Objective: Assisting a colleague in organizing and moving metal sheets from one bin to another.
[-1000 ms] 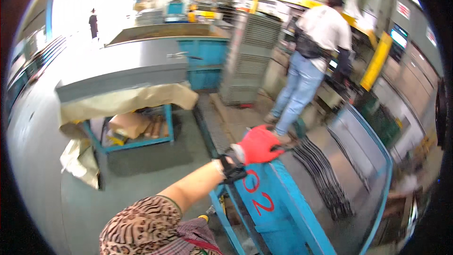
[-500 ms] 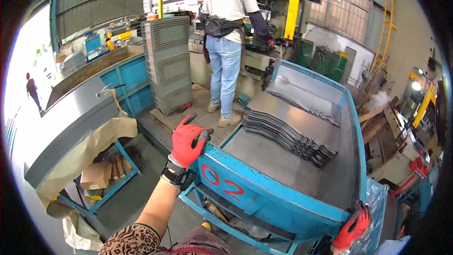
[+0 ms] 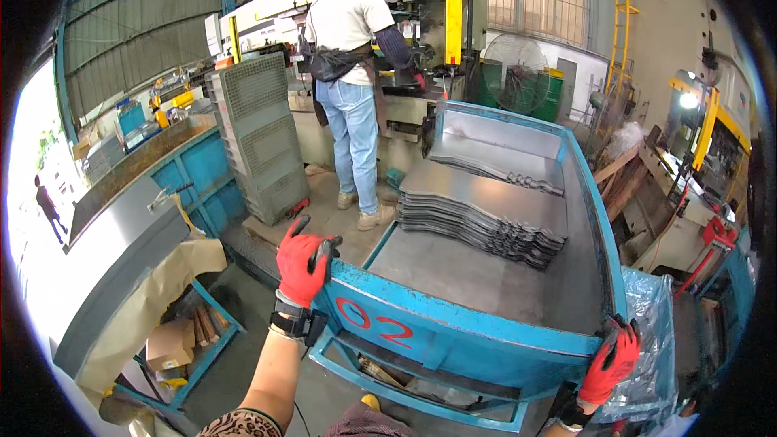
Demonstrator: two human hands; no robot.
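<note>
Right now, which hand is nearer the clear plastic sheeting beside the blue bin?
Right. The right hand is at the near right corner of the bin, beside the sheeting; the left hand is at the near left corner.

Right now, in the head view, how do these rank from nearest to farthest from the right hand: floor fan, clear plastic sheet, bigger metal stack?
From the right hand:
1. Clear plastic sheet: just to its right.
2. Bigger metal stack: ahead and left, inside the blue bin.
3. Floor fan: beyond the bin's far end.
</note>
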